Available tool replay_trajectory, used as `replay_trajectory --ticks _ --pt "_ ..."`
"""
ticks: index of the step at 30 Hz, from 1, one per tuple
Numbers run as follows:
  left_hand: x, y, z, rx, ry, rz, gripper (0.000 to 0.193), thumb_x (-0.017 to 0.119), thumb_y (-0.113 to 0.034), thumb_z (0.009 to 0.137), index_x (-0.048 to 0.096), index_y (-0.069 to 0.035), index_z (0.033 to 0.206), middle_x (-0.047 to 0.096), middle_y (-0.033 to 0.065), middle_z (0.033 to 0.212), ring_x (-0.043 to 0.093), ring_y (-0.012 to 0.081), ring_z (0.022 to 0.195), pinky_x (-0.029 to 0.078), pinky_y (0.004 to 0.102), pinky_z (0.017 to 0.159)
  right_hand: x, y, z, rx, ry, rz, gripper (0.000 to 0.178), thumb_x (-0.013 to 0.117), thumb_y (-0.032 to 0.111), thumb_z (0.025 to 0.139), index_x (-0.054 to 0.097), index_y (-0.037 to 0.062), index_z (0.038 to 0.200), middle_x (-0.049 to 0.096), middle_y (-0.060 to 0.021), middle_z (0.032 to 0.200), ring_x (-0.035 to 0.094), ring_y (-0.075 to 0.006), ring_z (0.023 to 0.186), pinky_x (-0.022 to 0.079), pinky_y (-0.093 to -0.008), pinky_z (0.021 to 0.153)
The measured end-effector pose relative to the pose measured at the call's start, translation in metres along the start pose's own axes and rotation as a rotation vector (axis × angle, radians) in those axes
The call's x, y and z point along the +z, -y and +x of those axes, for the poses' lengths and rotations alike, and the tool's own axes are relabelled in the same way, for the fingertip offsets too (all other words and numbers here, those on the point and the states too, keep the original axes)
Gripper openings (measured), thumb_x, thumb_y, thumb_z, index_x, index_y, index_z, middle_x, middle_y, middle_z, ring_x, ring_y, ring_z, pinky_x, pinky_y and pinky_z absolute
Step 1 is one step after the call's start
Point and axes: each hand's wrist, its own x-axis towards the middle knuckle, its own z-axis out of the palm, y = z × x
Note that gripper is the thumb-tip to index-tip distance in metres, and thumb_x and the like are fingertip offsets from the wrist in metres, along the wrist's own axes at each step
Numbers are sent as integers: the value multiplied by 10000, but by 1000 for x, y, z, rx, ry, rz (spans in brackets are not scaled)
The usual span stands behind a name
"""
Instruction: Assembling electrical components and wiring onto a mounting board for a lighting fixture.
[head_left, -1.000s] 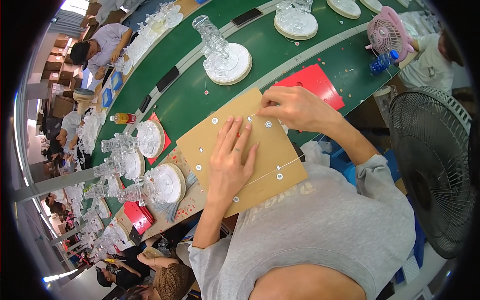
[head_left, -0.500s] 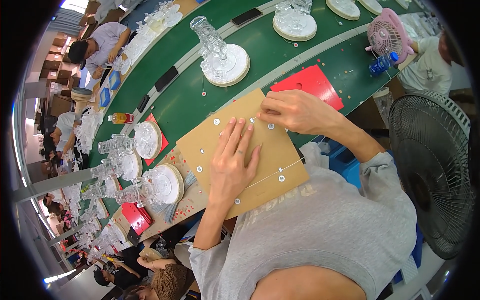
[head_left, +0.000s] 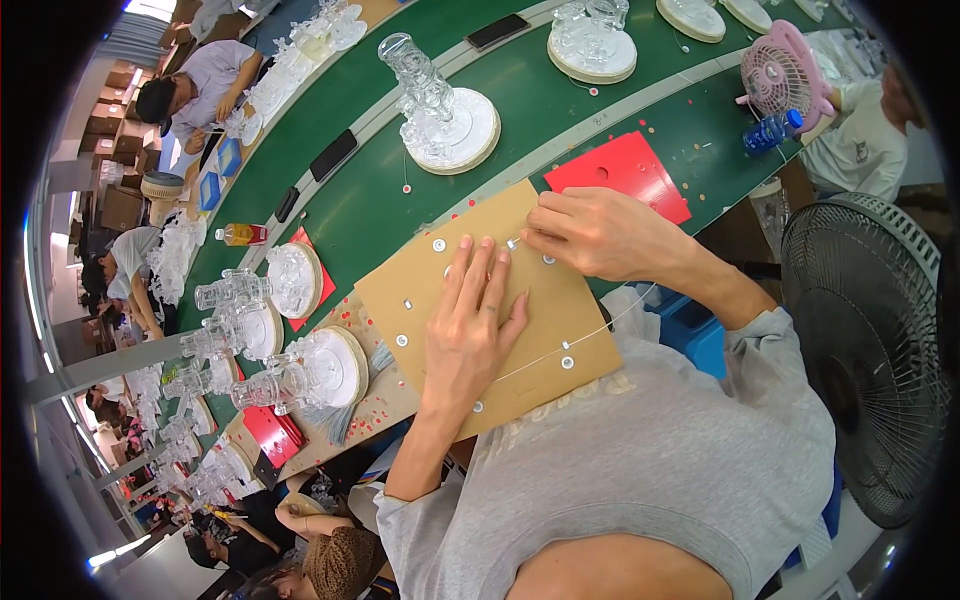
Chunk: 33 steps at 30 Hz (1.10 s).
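Observation:
A square brown board [head_left: 560,300] lies tilted in front of me, dotted with several round silver fasteners and small white clips. Flat across its middle rests my left hand [head_left: 465,325], fingers stretched and pressing on it. At the far right corner, my right hand [head_left: 595,235] is closed in a pinch beside a small white clip [head_left: 513,243]. A thin white cord [head_left: 530,362] runs from under my left hand through the near-right clip, then loops up beneath my right wrist. It seems to be in the pinching fingertips, which partly hide it.
Beyond the board are a red sheet [head_left: 625,175] and a clear ornament on a round white base [head_left: 455,130]. More ornaments [head_left: 335,368] stand left. A black fan [head_left: 865,360] is close on my right; a pink fan [head_left: 785,75] and a blue bottle [head_left: 775,130] are farther off. Several people work nearby.
The cord has swung out into a wider loop at the board's right edge. My right hand has shifted slightly at the clip, while my left hand stays flat.

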Motion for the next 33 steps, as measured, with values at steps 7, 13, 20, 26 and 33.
replay_trajectory --ticks 7,13,20,26,33 --pt "-1 0 2 -4 17 8 525 806 -139 823 636 27 1291 598 194 1367 541 387 1338 543 507 1007 -5 -1 1 15 35 85 261 683 105 777 709 -16 1007 578 -63 941 621 -208 909 549 -314 740" --pt "0 -3 4 -27 15 2 506 803 -117 814 655 7 1282 605 182 1367 544 377 1339 537 481 1021 -4 0 3 -4 26 55 264 683 100 780 708 -14 1017 582 -70 939 624 -215 900 552 -318 727" --pt "0 -5 4 -52 17 -3 520 812 -88 788 668 -14 1283 605 167 1383 547 369 1341 545 451 1012 -5 -4 -7 64 6 185 244 675 102 780 696 -11 996 585 -65 931 627 -197 909 558 -298 672" --pt "3 -2 4 -3 -5 20 493 809 -141 813 666 10 1260 594 216 1376 545 391 1337 544 486 1019 -1 -1 -5 52 -3 132 208 670 95 768 685 -25 937 584 -59 926 622 -182 952 571 -277 650" --pt "4 0 7 -13 -13 -1 479 817 -130 804 684 -7 1247 596 229 1372 559 398 1321 550 476 1009 4 -3 -3 24 -58 119 198 674 86 758 681 -37 913 581 -72 928 618 -185 959 573 -271 630"
